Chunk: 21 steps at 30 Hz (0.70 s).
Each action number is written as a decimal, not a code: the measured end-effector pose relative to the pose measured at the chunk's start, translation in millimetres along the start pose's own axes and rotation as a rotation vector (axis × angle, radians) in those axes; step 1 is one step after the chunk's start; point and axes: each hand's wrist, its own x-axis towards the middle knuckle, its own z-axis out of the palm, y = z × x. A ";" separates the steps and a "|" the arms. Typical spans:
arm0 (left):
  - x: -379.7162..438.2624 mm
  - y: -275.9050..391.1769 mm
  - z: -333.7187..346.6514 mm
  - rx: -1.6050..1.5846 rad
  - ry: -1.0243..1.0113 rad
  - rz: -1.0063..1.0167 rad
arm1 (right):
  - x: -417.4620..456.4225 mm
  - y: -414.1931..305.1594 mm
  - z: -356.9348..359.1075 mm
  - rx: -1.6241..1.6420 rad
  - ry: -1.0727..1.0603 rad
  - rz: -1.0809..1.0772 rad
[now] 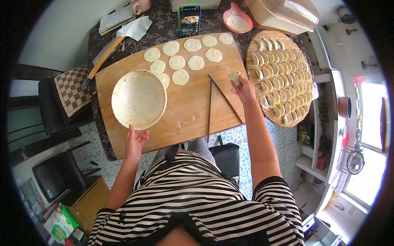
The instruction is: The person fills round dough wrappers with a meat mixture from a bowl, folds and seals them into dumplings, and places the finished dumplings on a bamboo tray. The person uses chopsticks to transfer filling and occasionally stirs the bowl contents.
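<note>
My right hand (246, 89) pinches a thin piece of dough (234, 77) over the right edge of the wooden board (190, 113). Beside it on the board lie two dark chopsticks (209, 113), their far ends close together. Near the board's front edge my left hand (136, 143) is half turned up with fingers apart, one fingertip at the near rim of a large white bowl (138, 100). Brown smears mark the bowl's inside, which holds no food. Several round dough wrappers (180, 77) lie spread behind and right of the bowl. One wrapper is partly hidden by the rim.
Rows of dumplings (283, 80) cover an oval slatted tray (254, 40) at right. A propped phone (189, 21), a pink scoop of flour (237, 21) and a lidded container (280, 15) stand behind the board. A wooden-handled tool (104, 58) rests at left.
</note>
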 end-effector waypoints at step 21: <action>2.3 -3.4 -30.8 0.094 0.176 -0.025 | 45.7 -12.8 -18.9 -1.534 -0.005 -0.804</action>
